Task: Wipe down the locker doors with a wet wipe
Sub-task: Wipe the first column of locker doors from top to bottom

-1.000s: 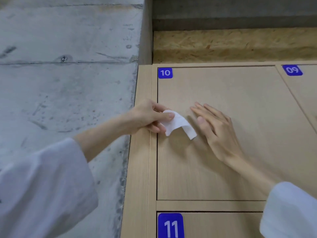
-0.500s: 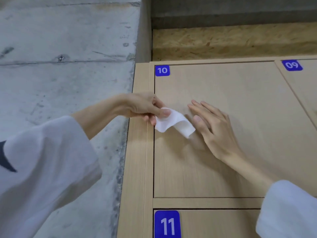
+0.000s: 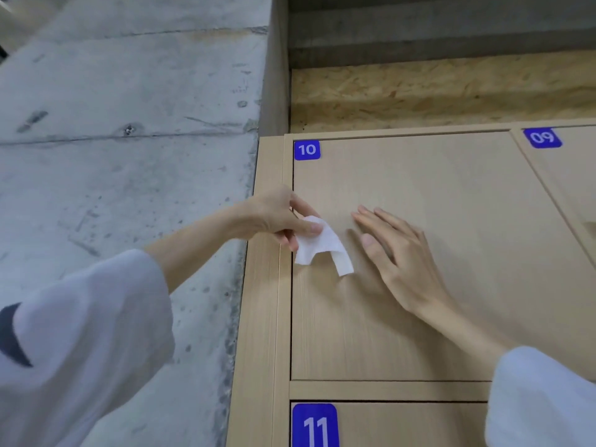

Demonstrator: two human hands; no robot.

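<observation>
Both arms come out of loose, wide sleeves in a pale lavender-white cloth — the left sleeve (image 3: 80, 343) billows and ends short of the wrist, with a dark navy patch at its outer edge. The right sleeve (image 3: 541, 398) is plain, forearms bare beyond both cuffs.

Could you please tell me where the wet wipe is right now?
In the head view, the wipe hangs from the left hand's grip against the left edge of door 10, just left of the right hand.
</observation>
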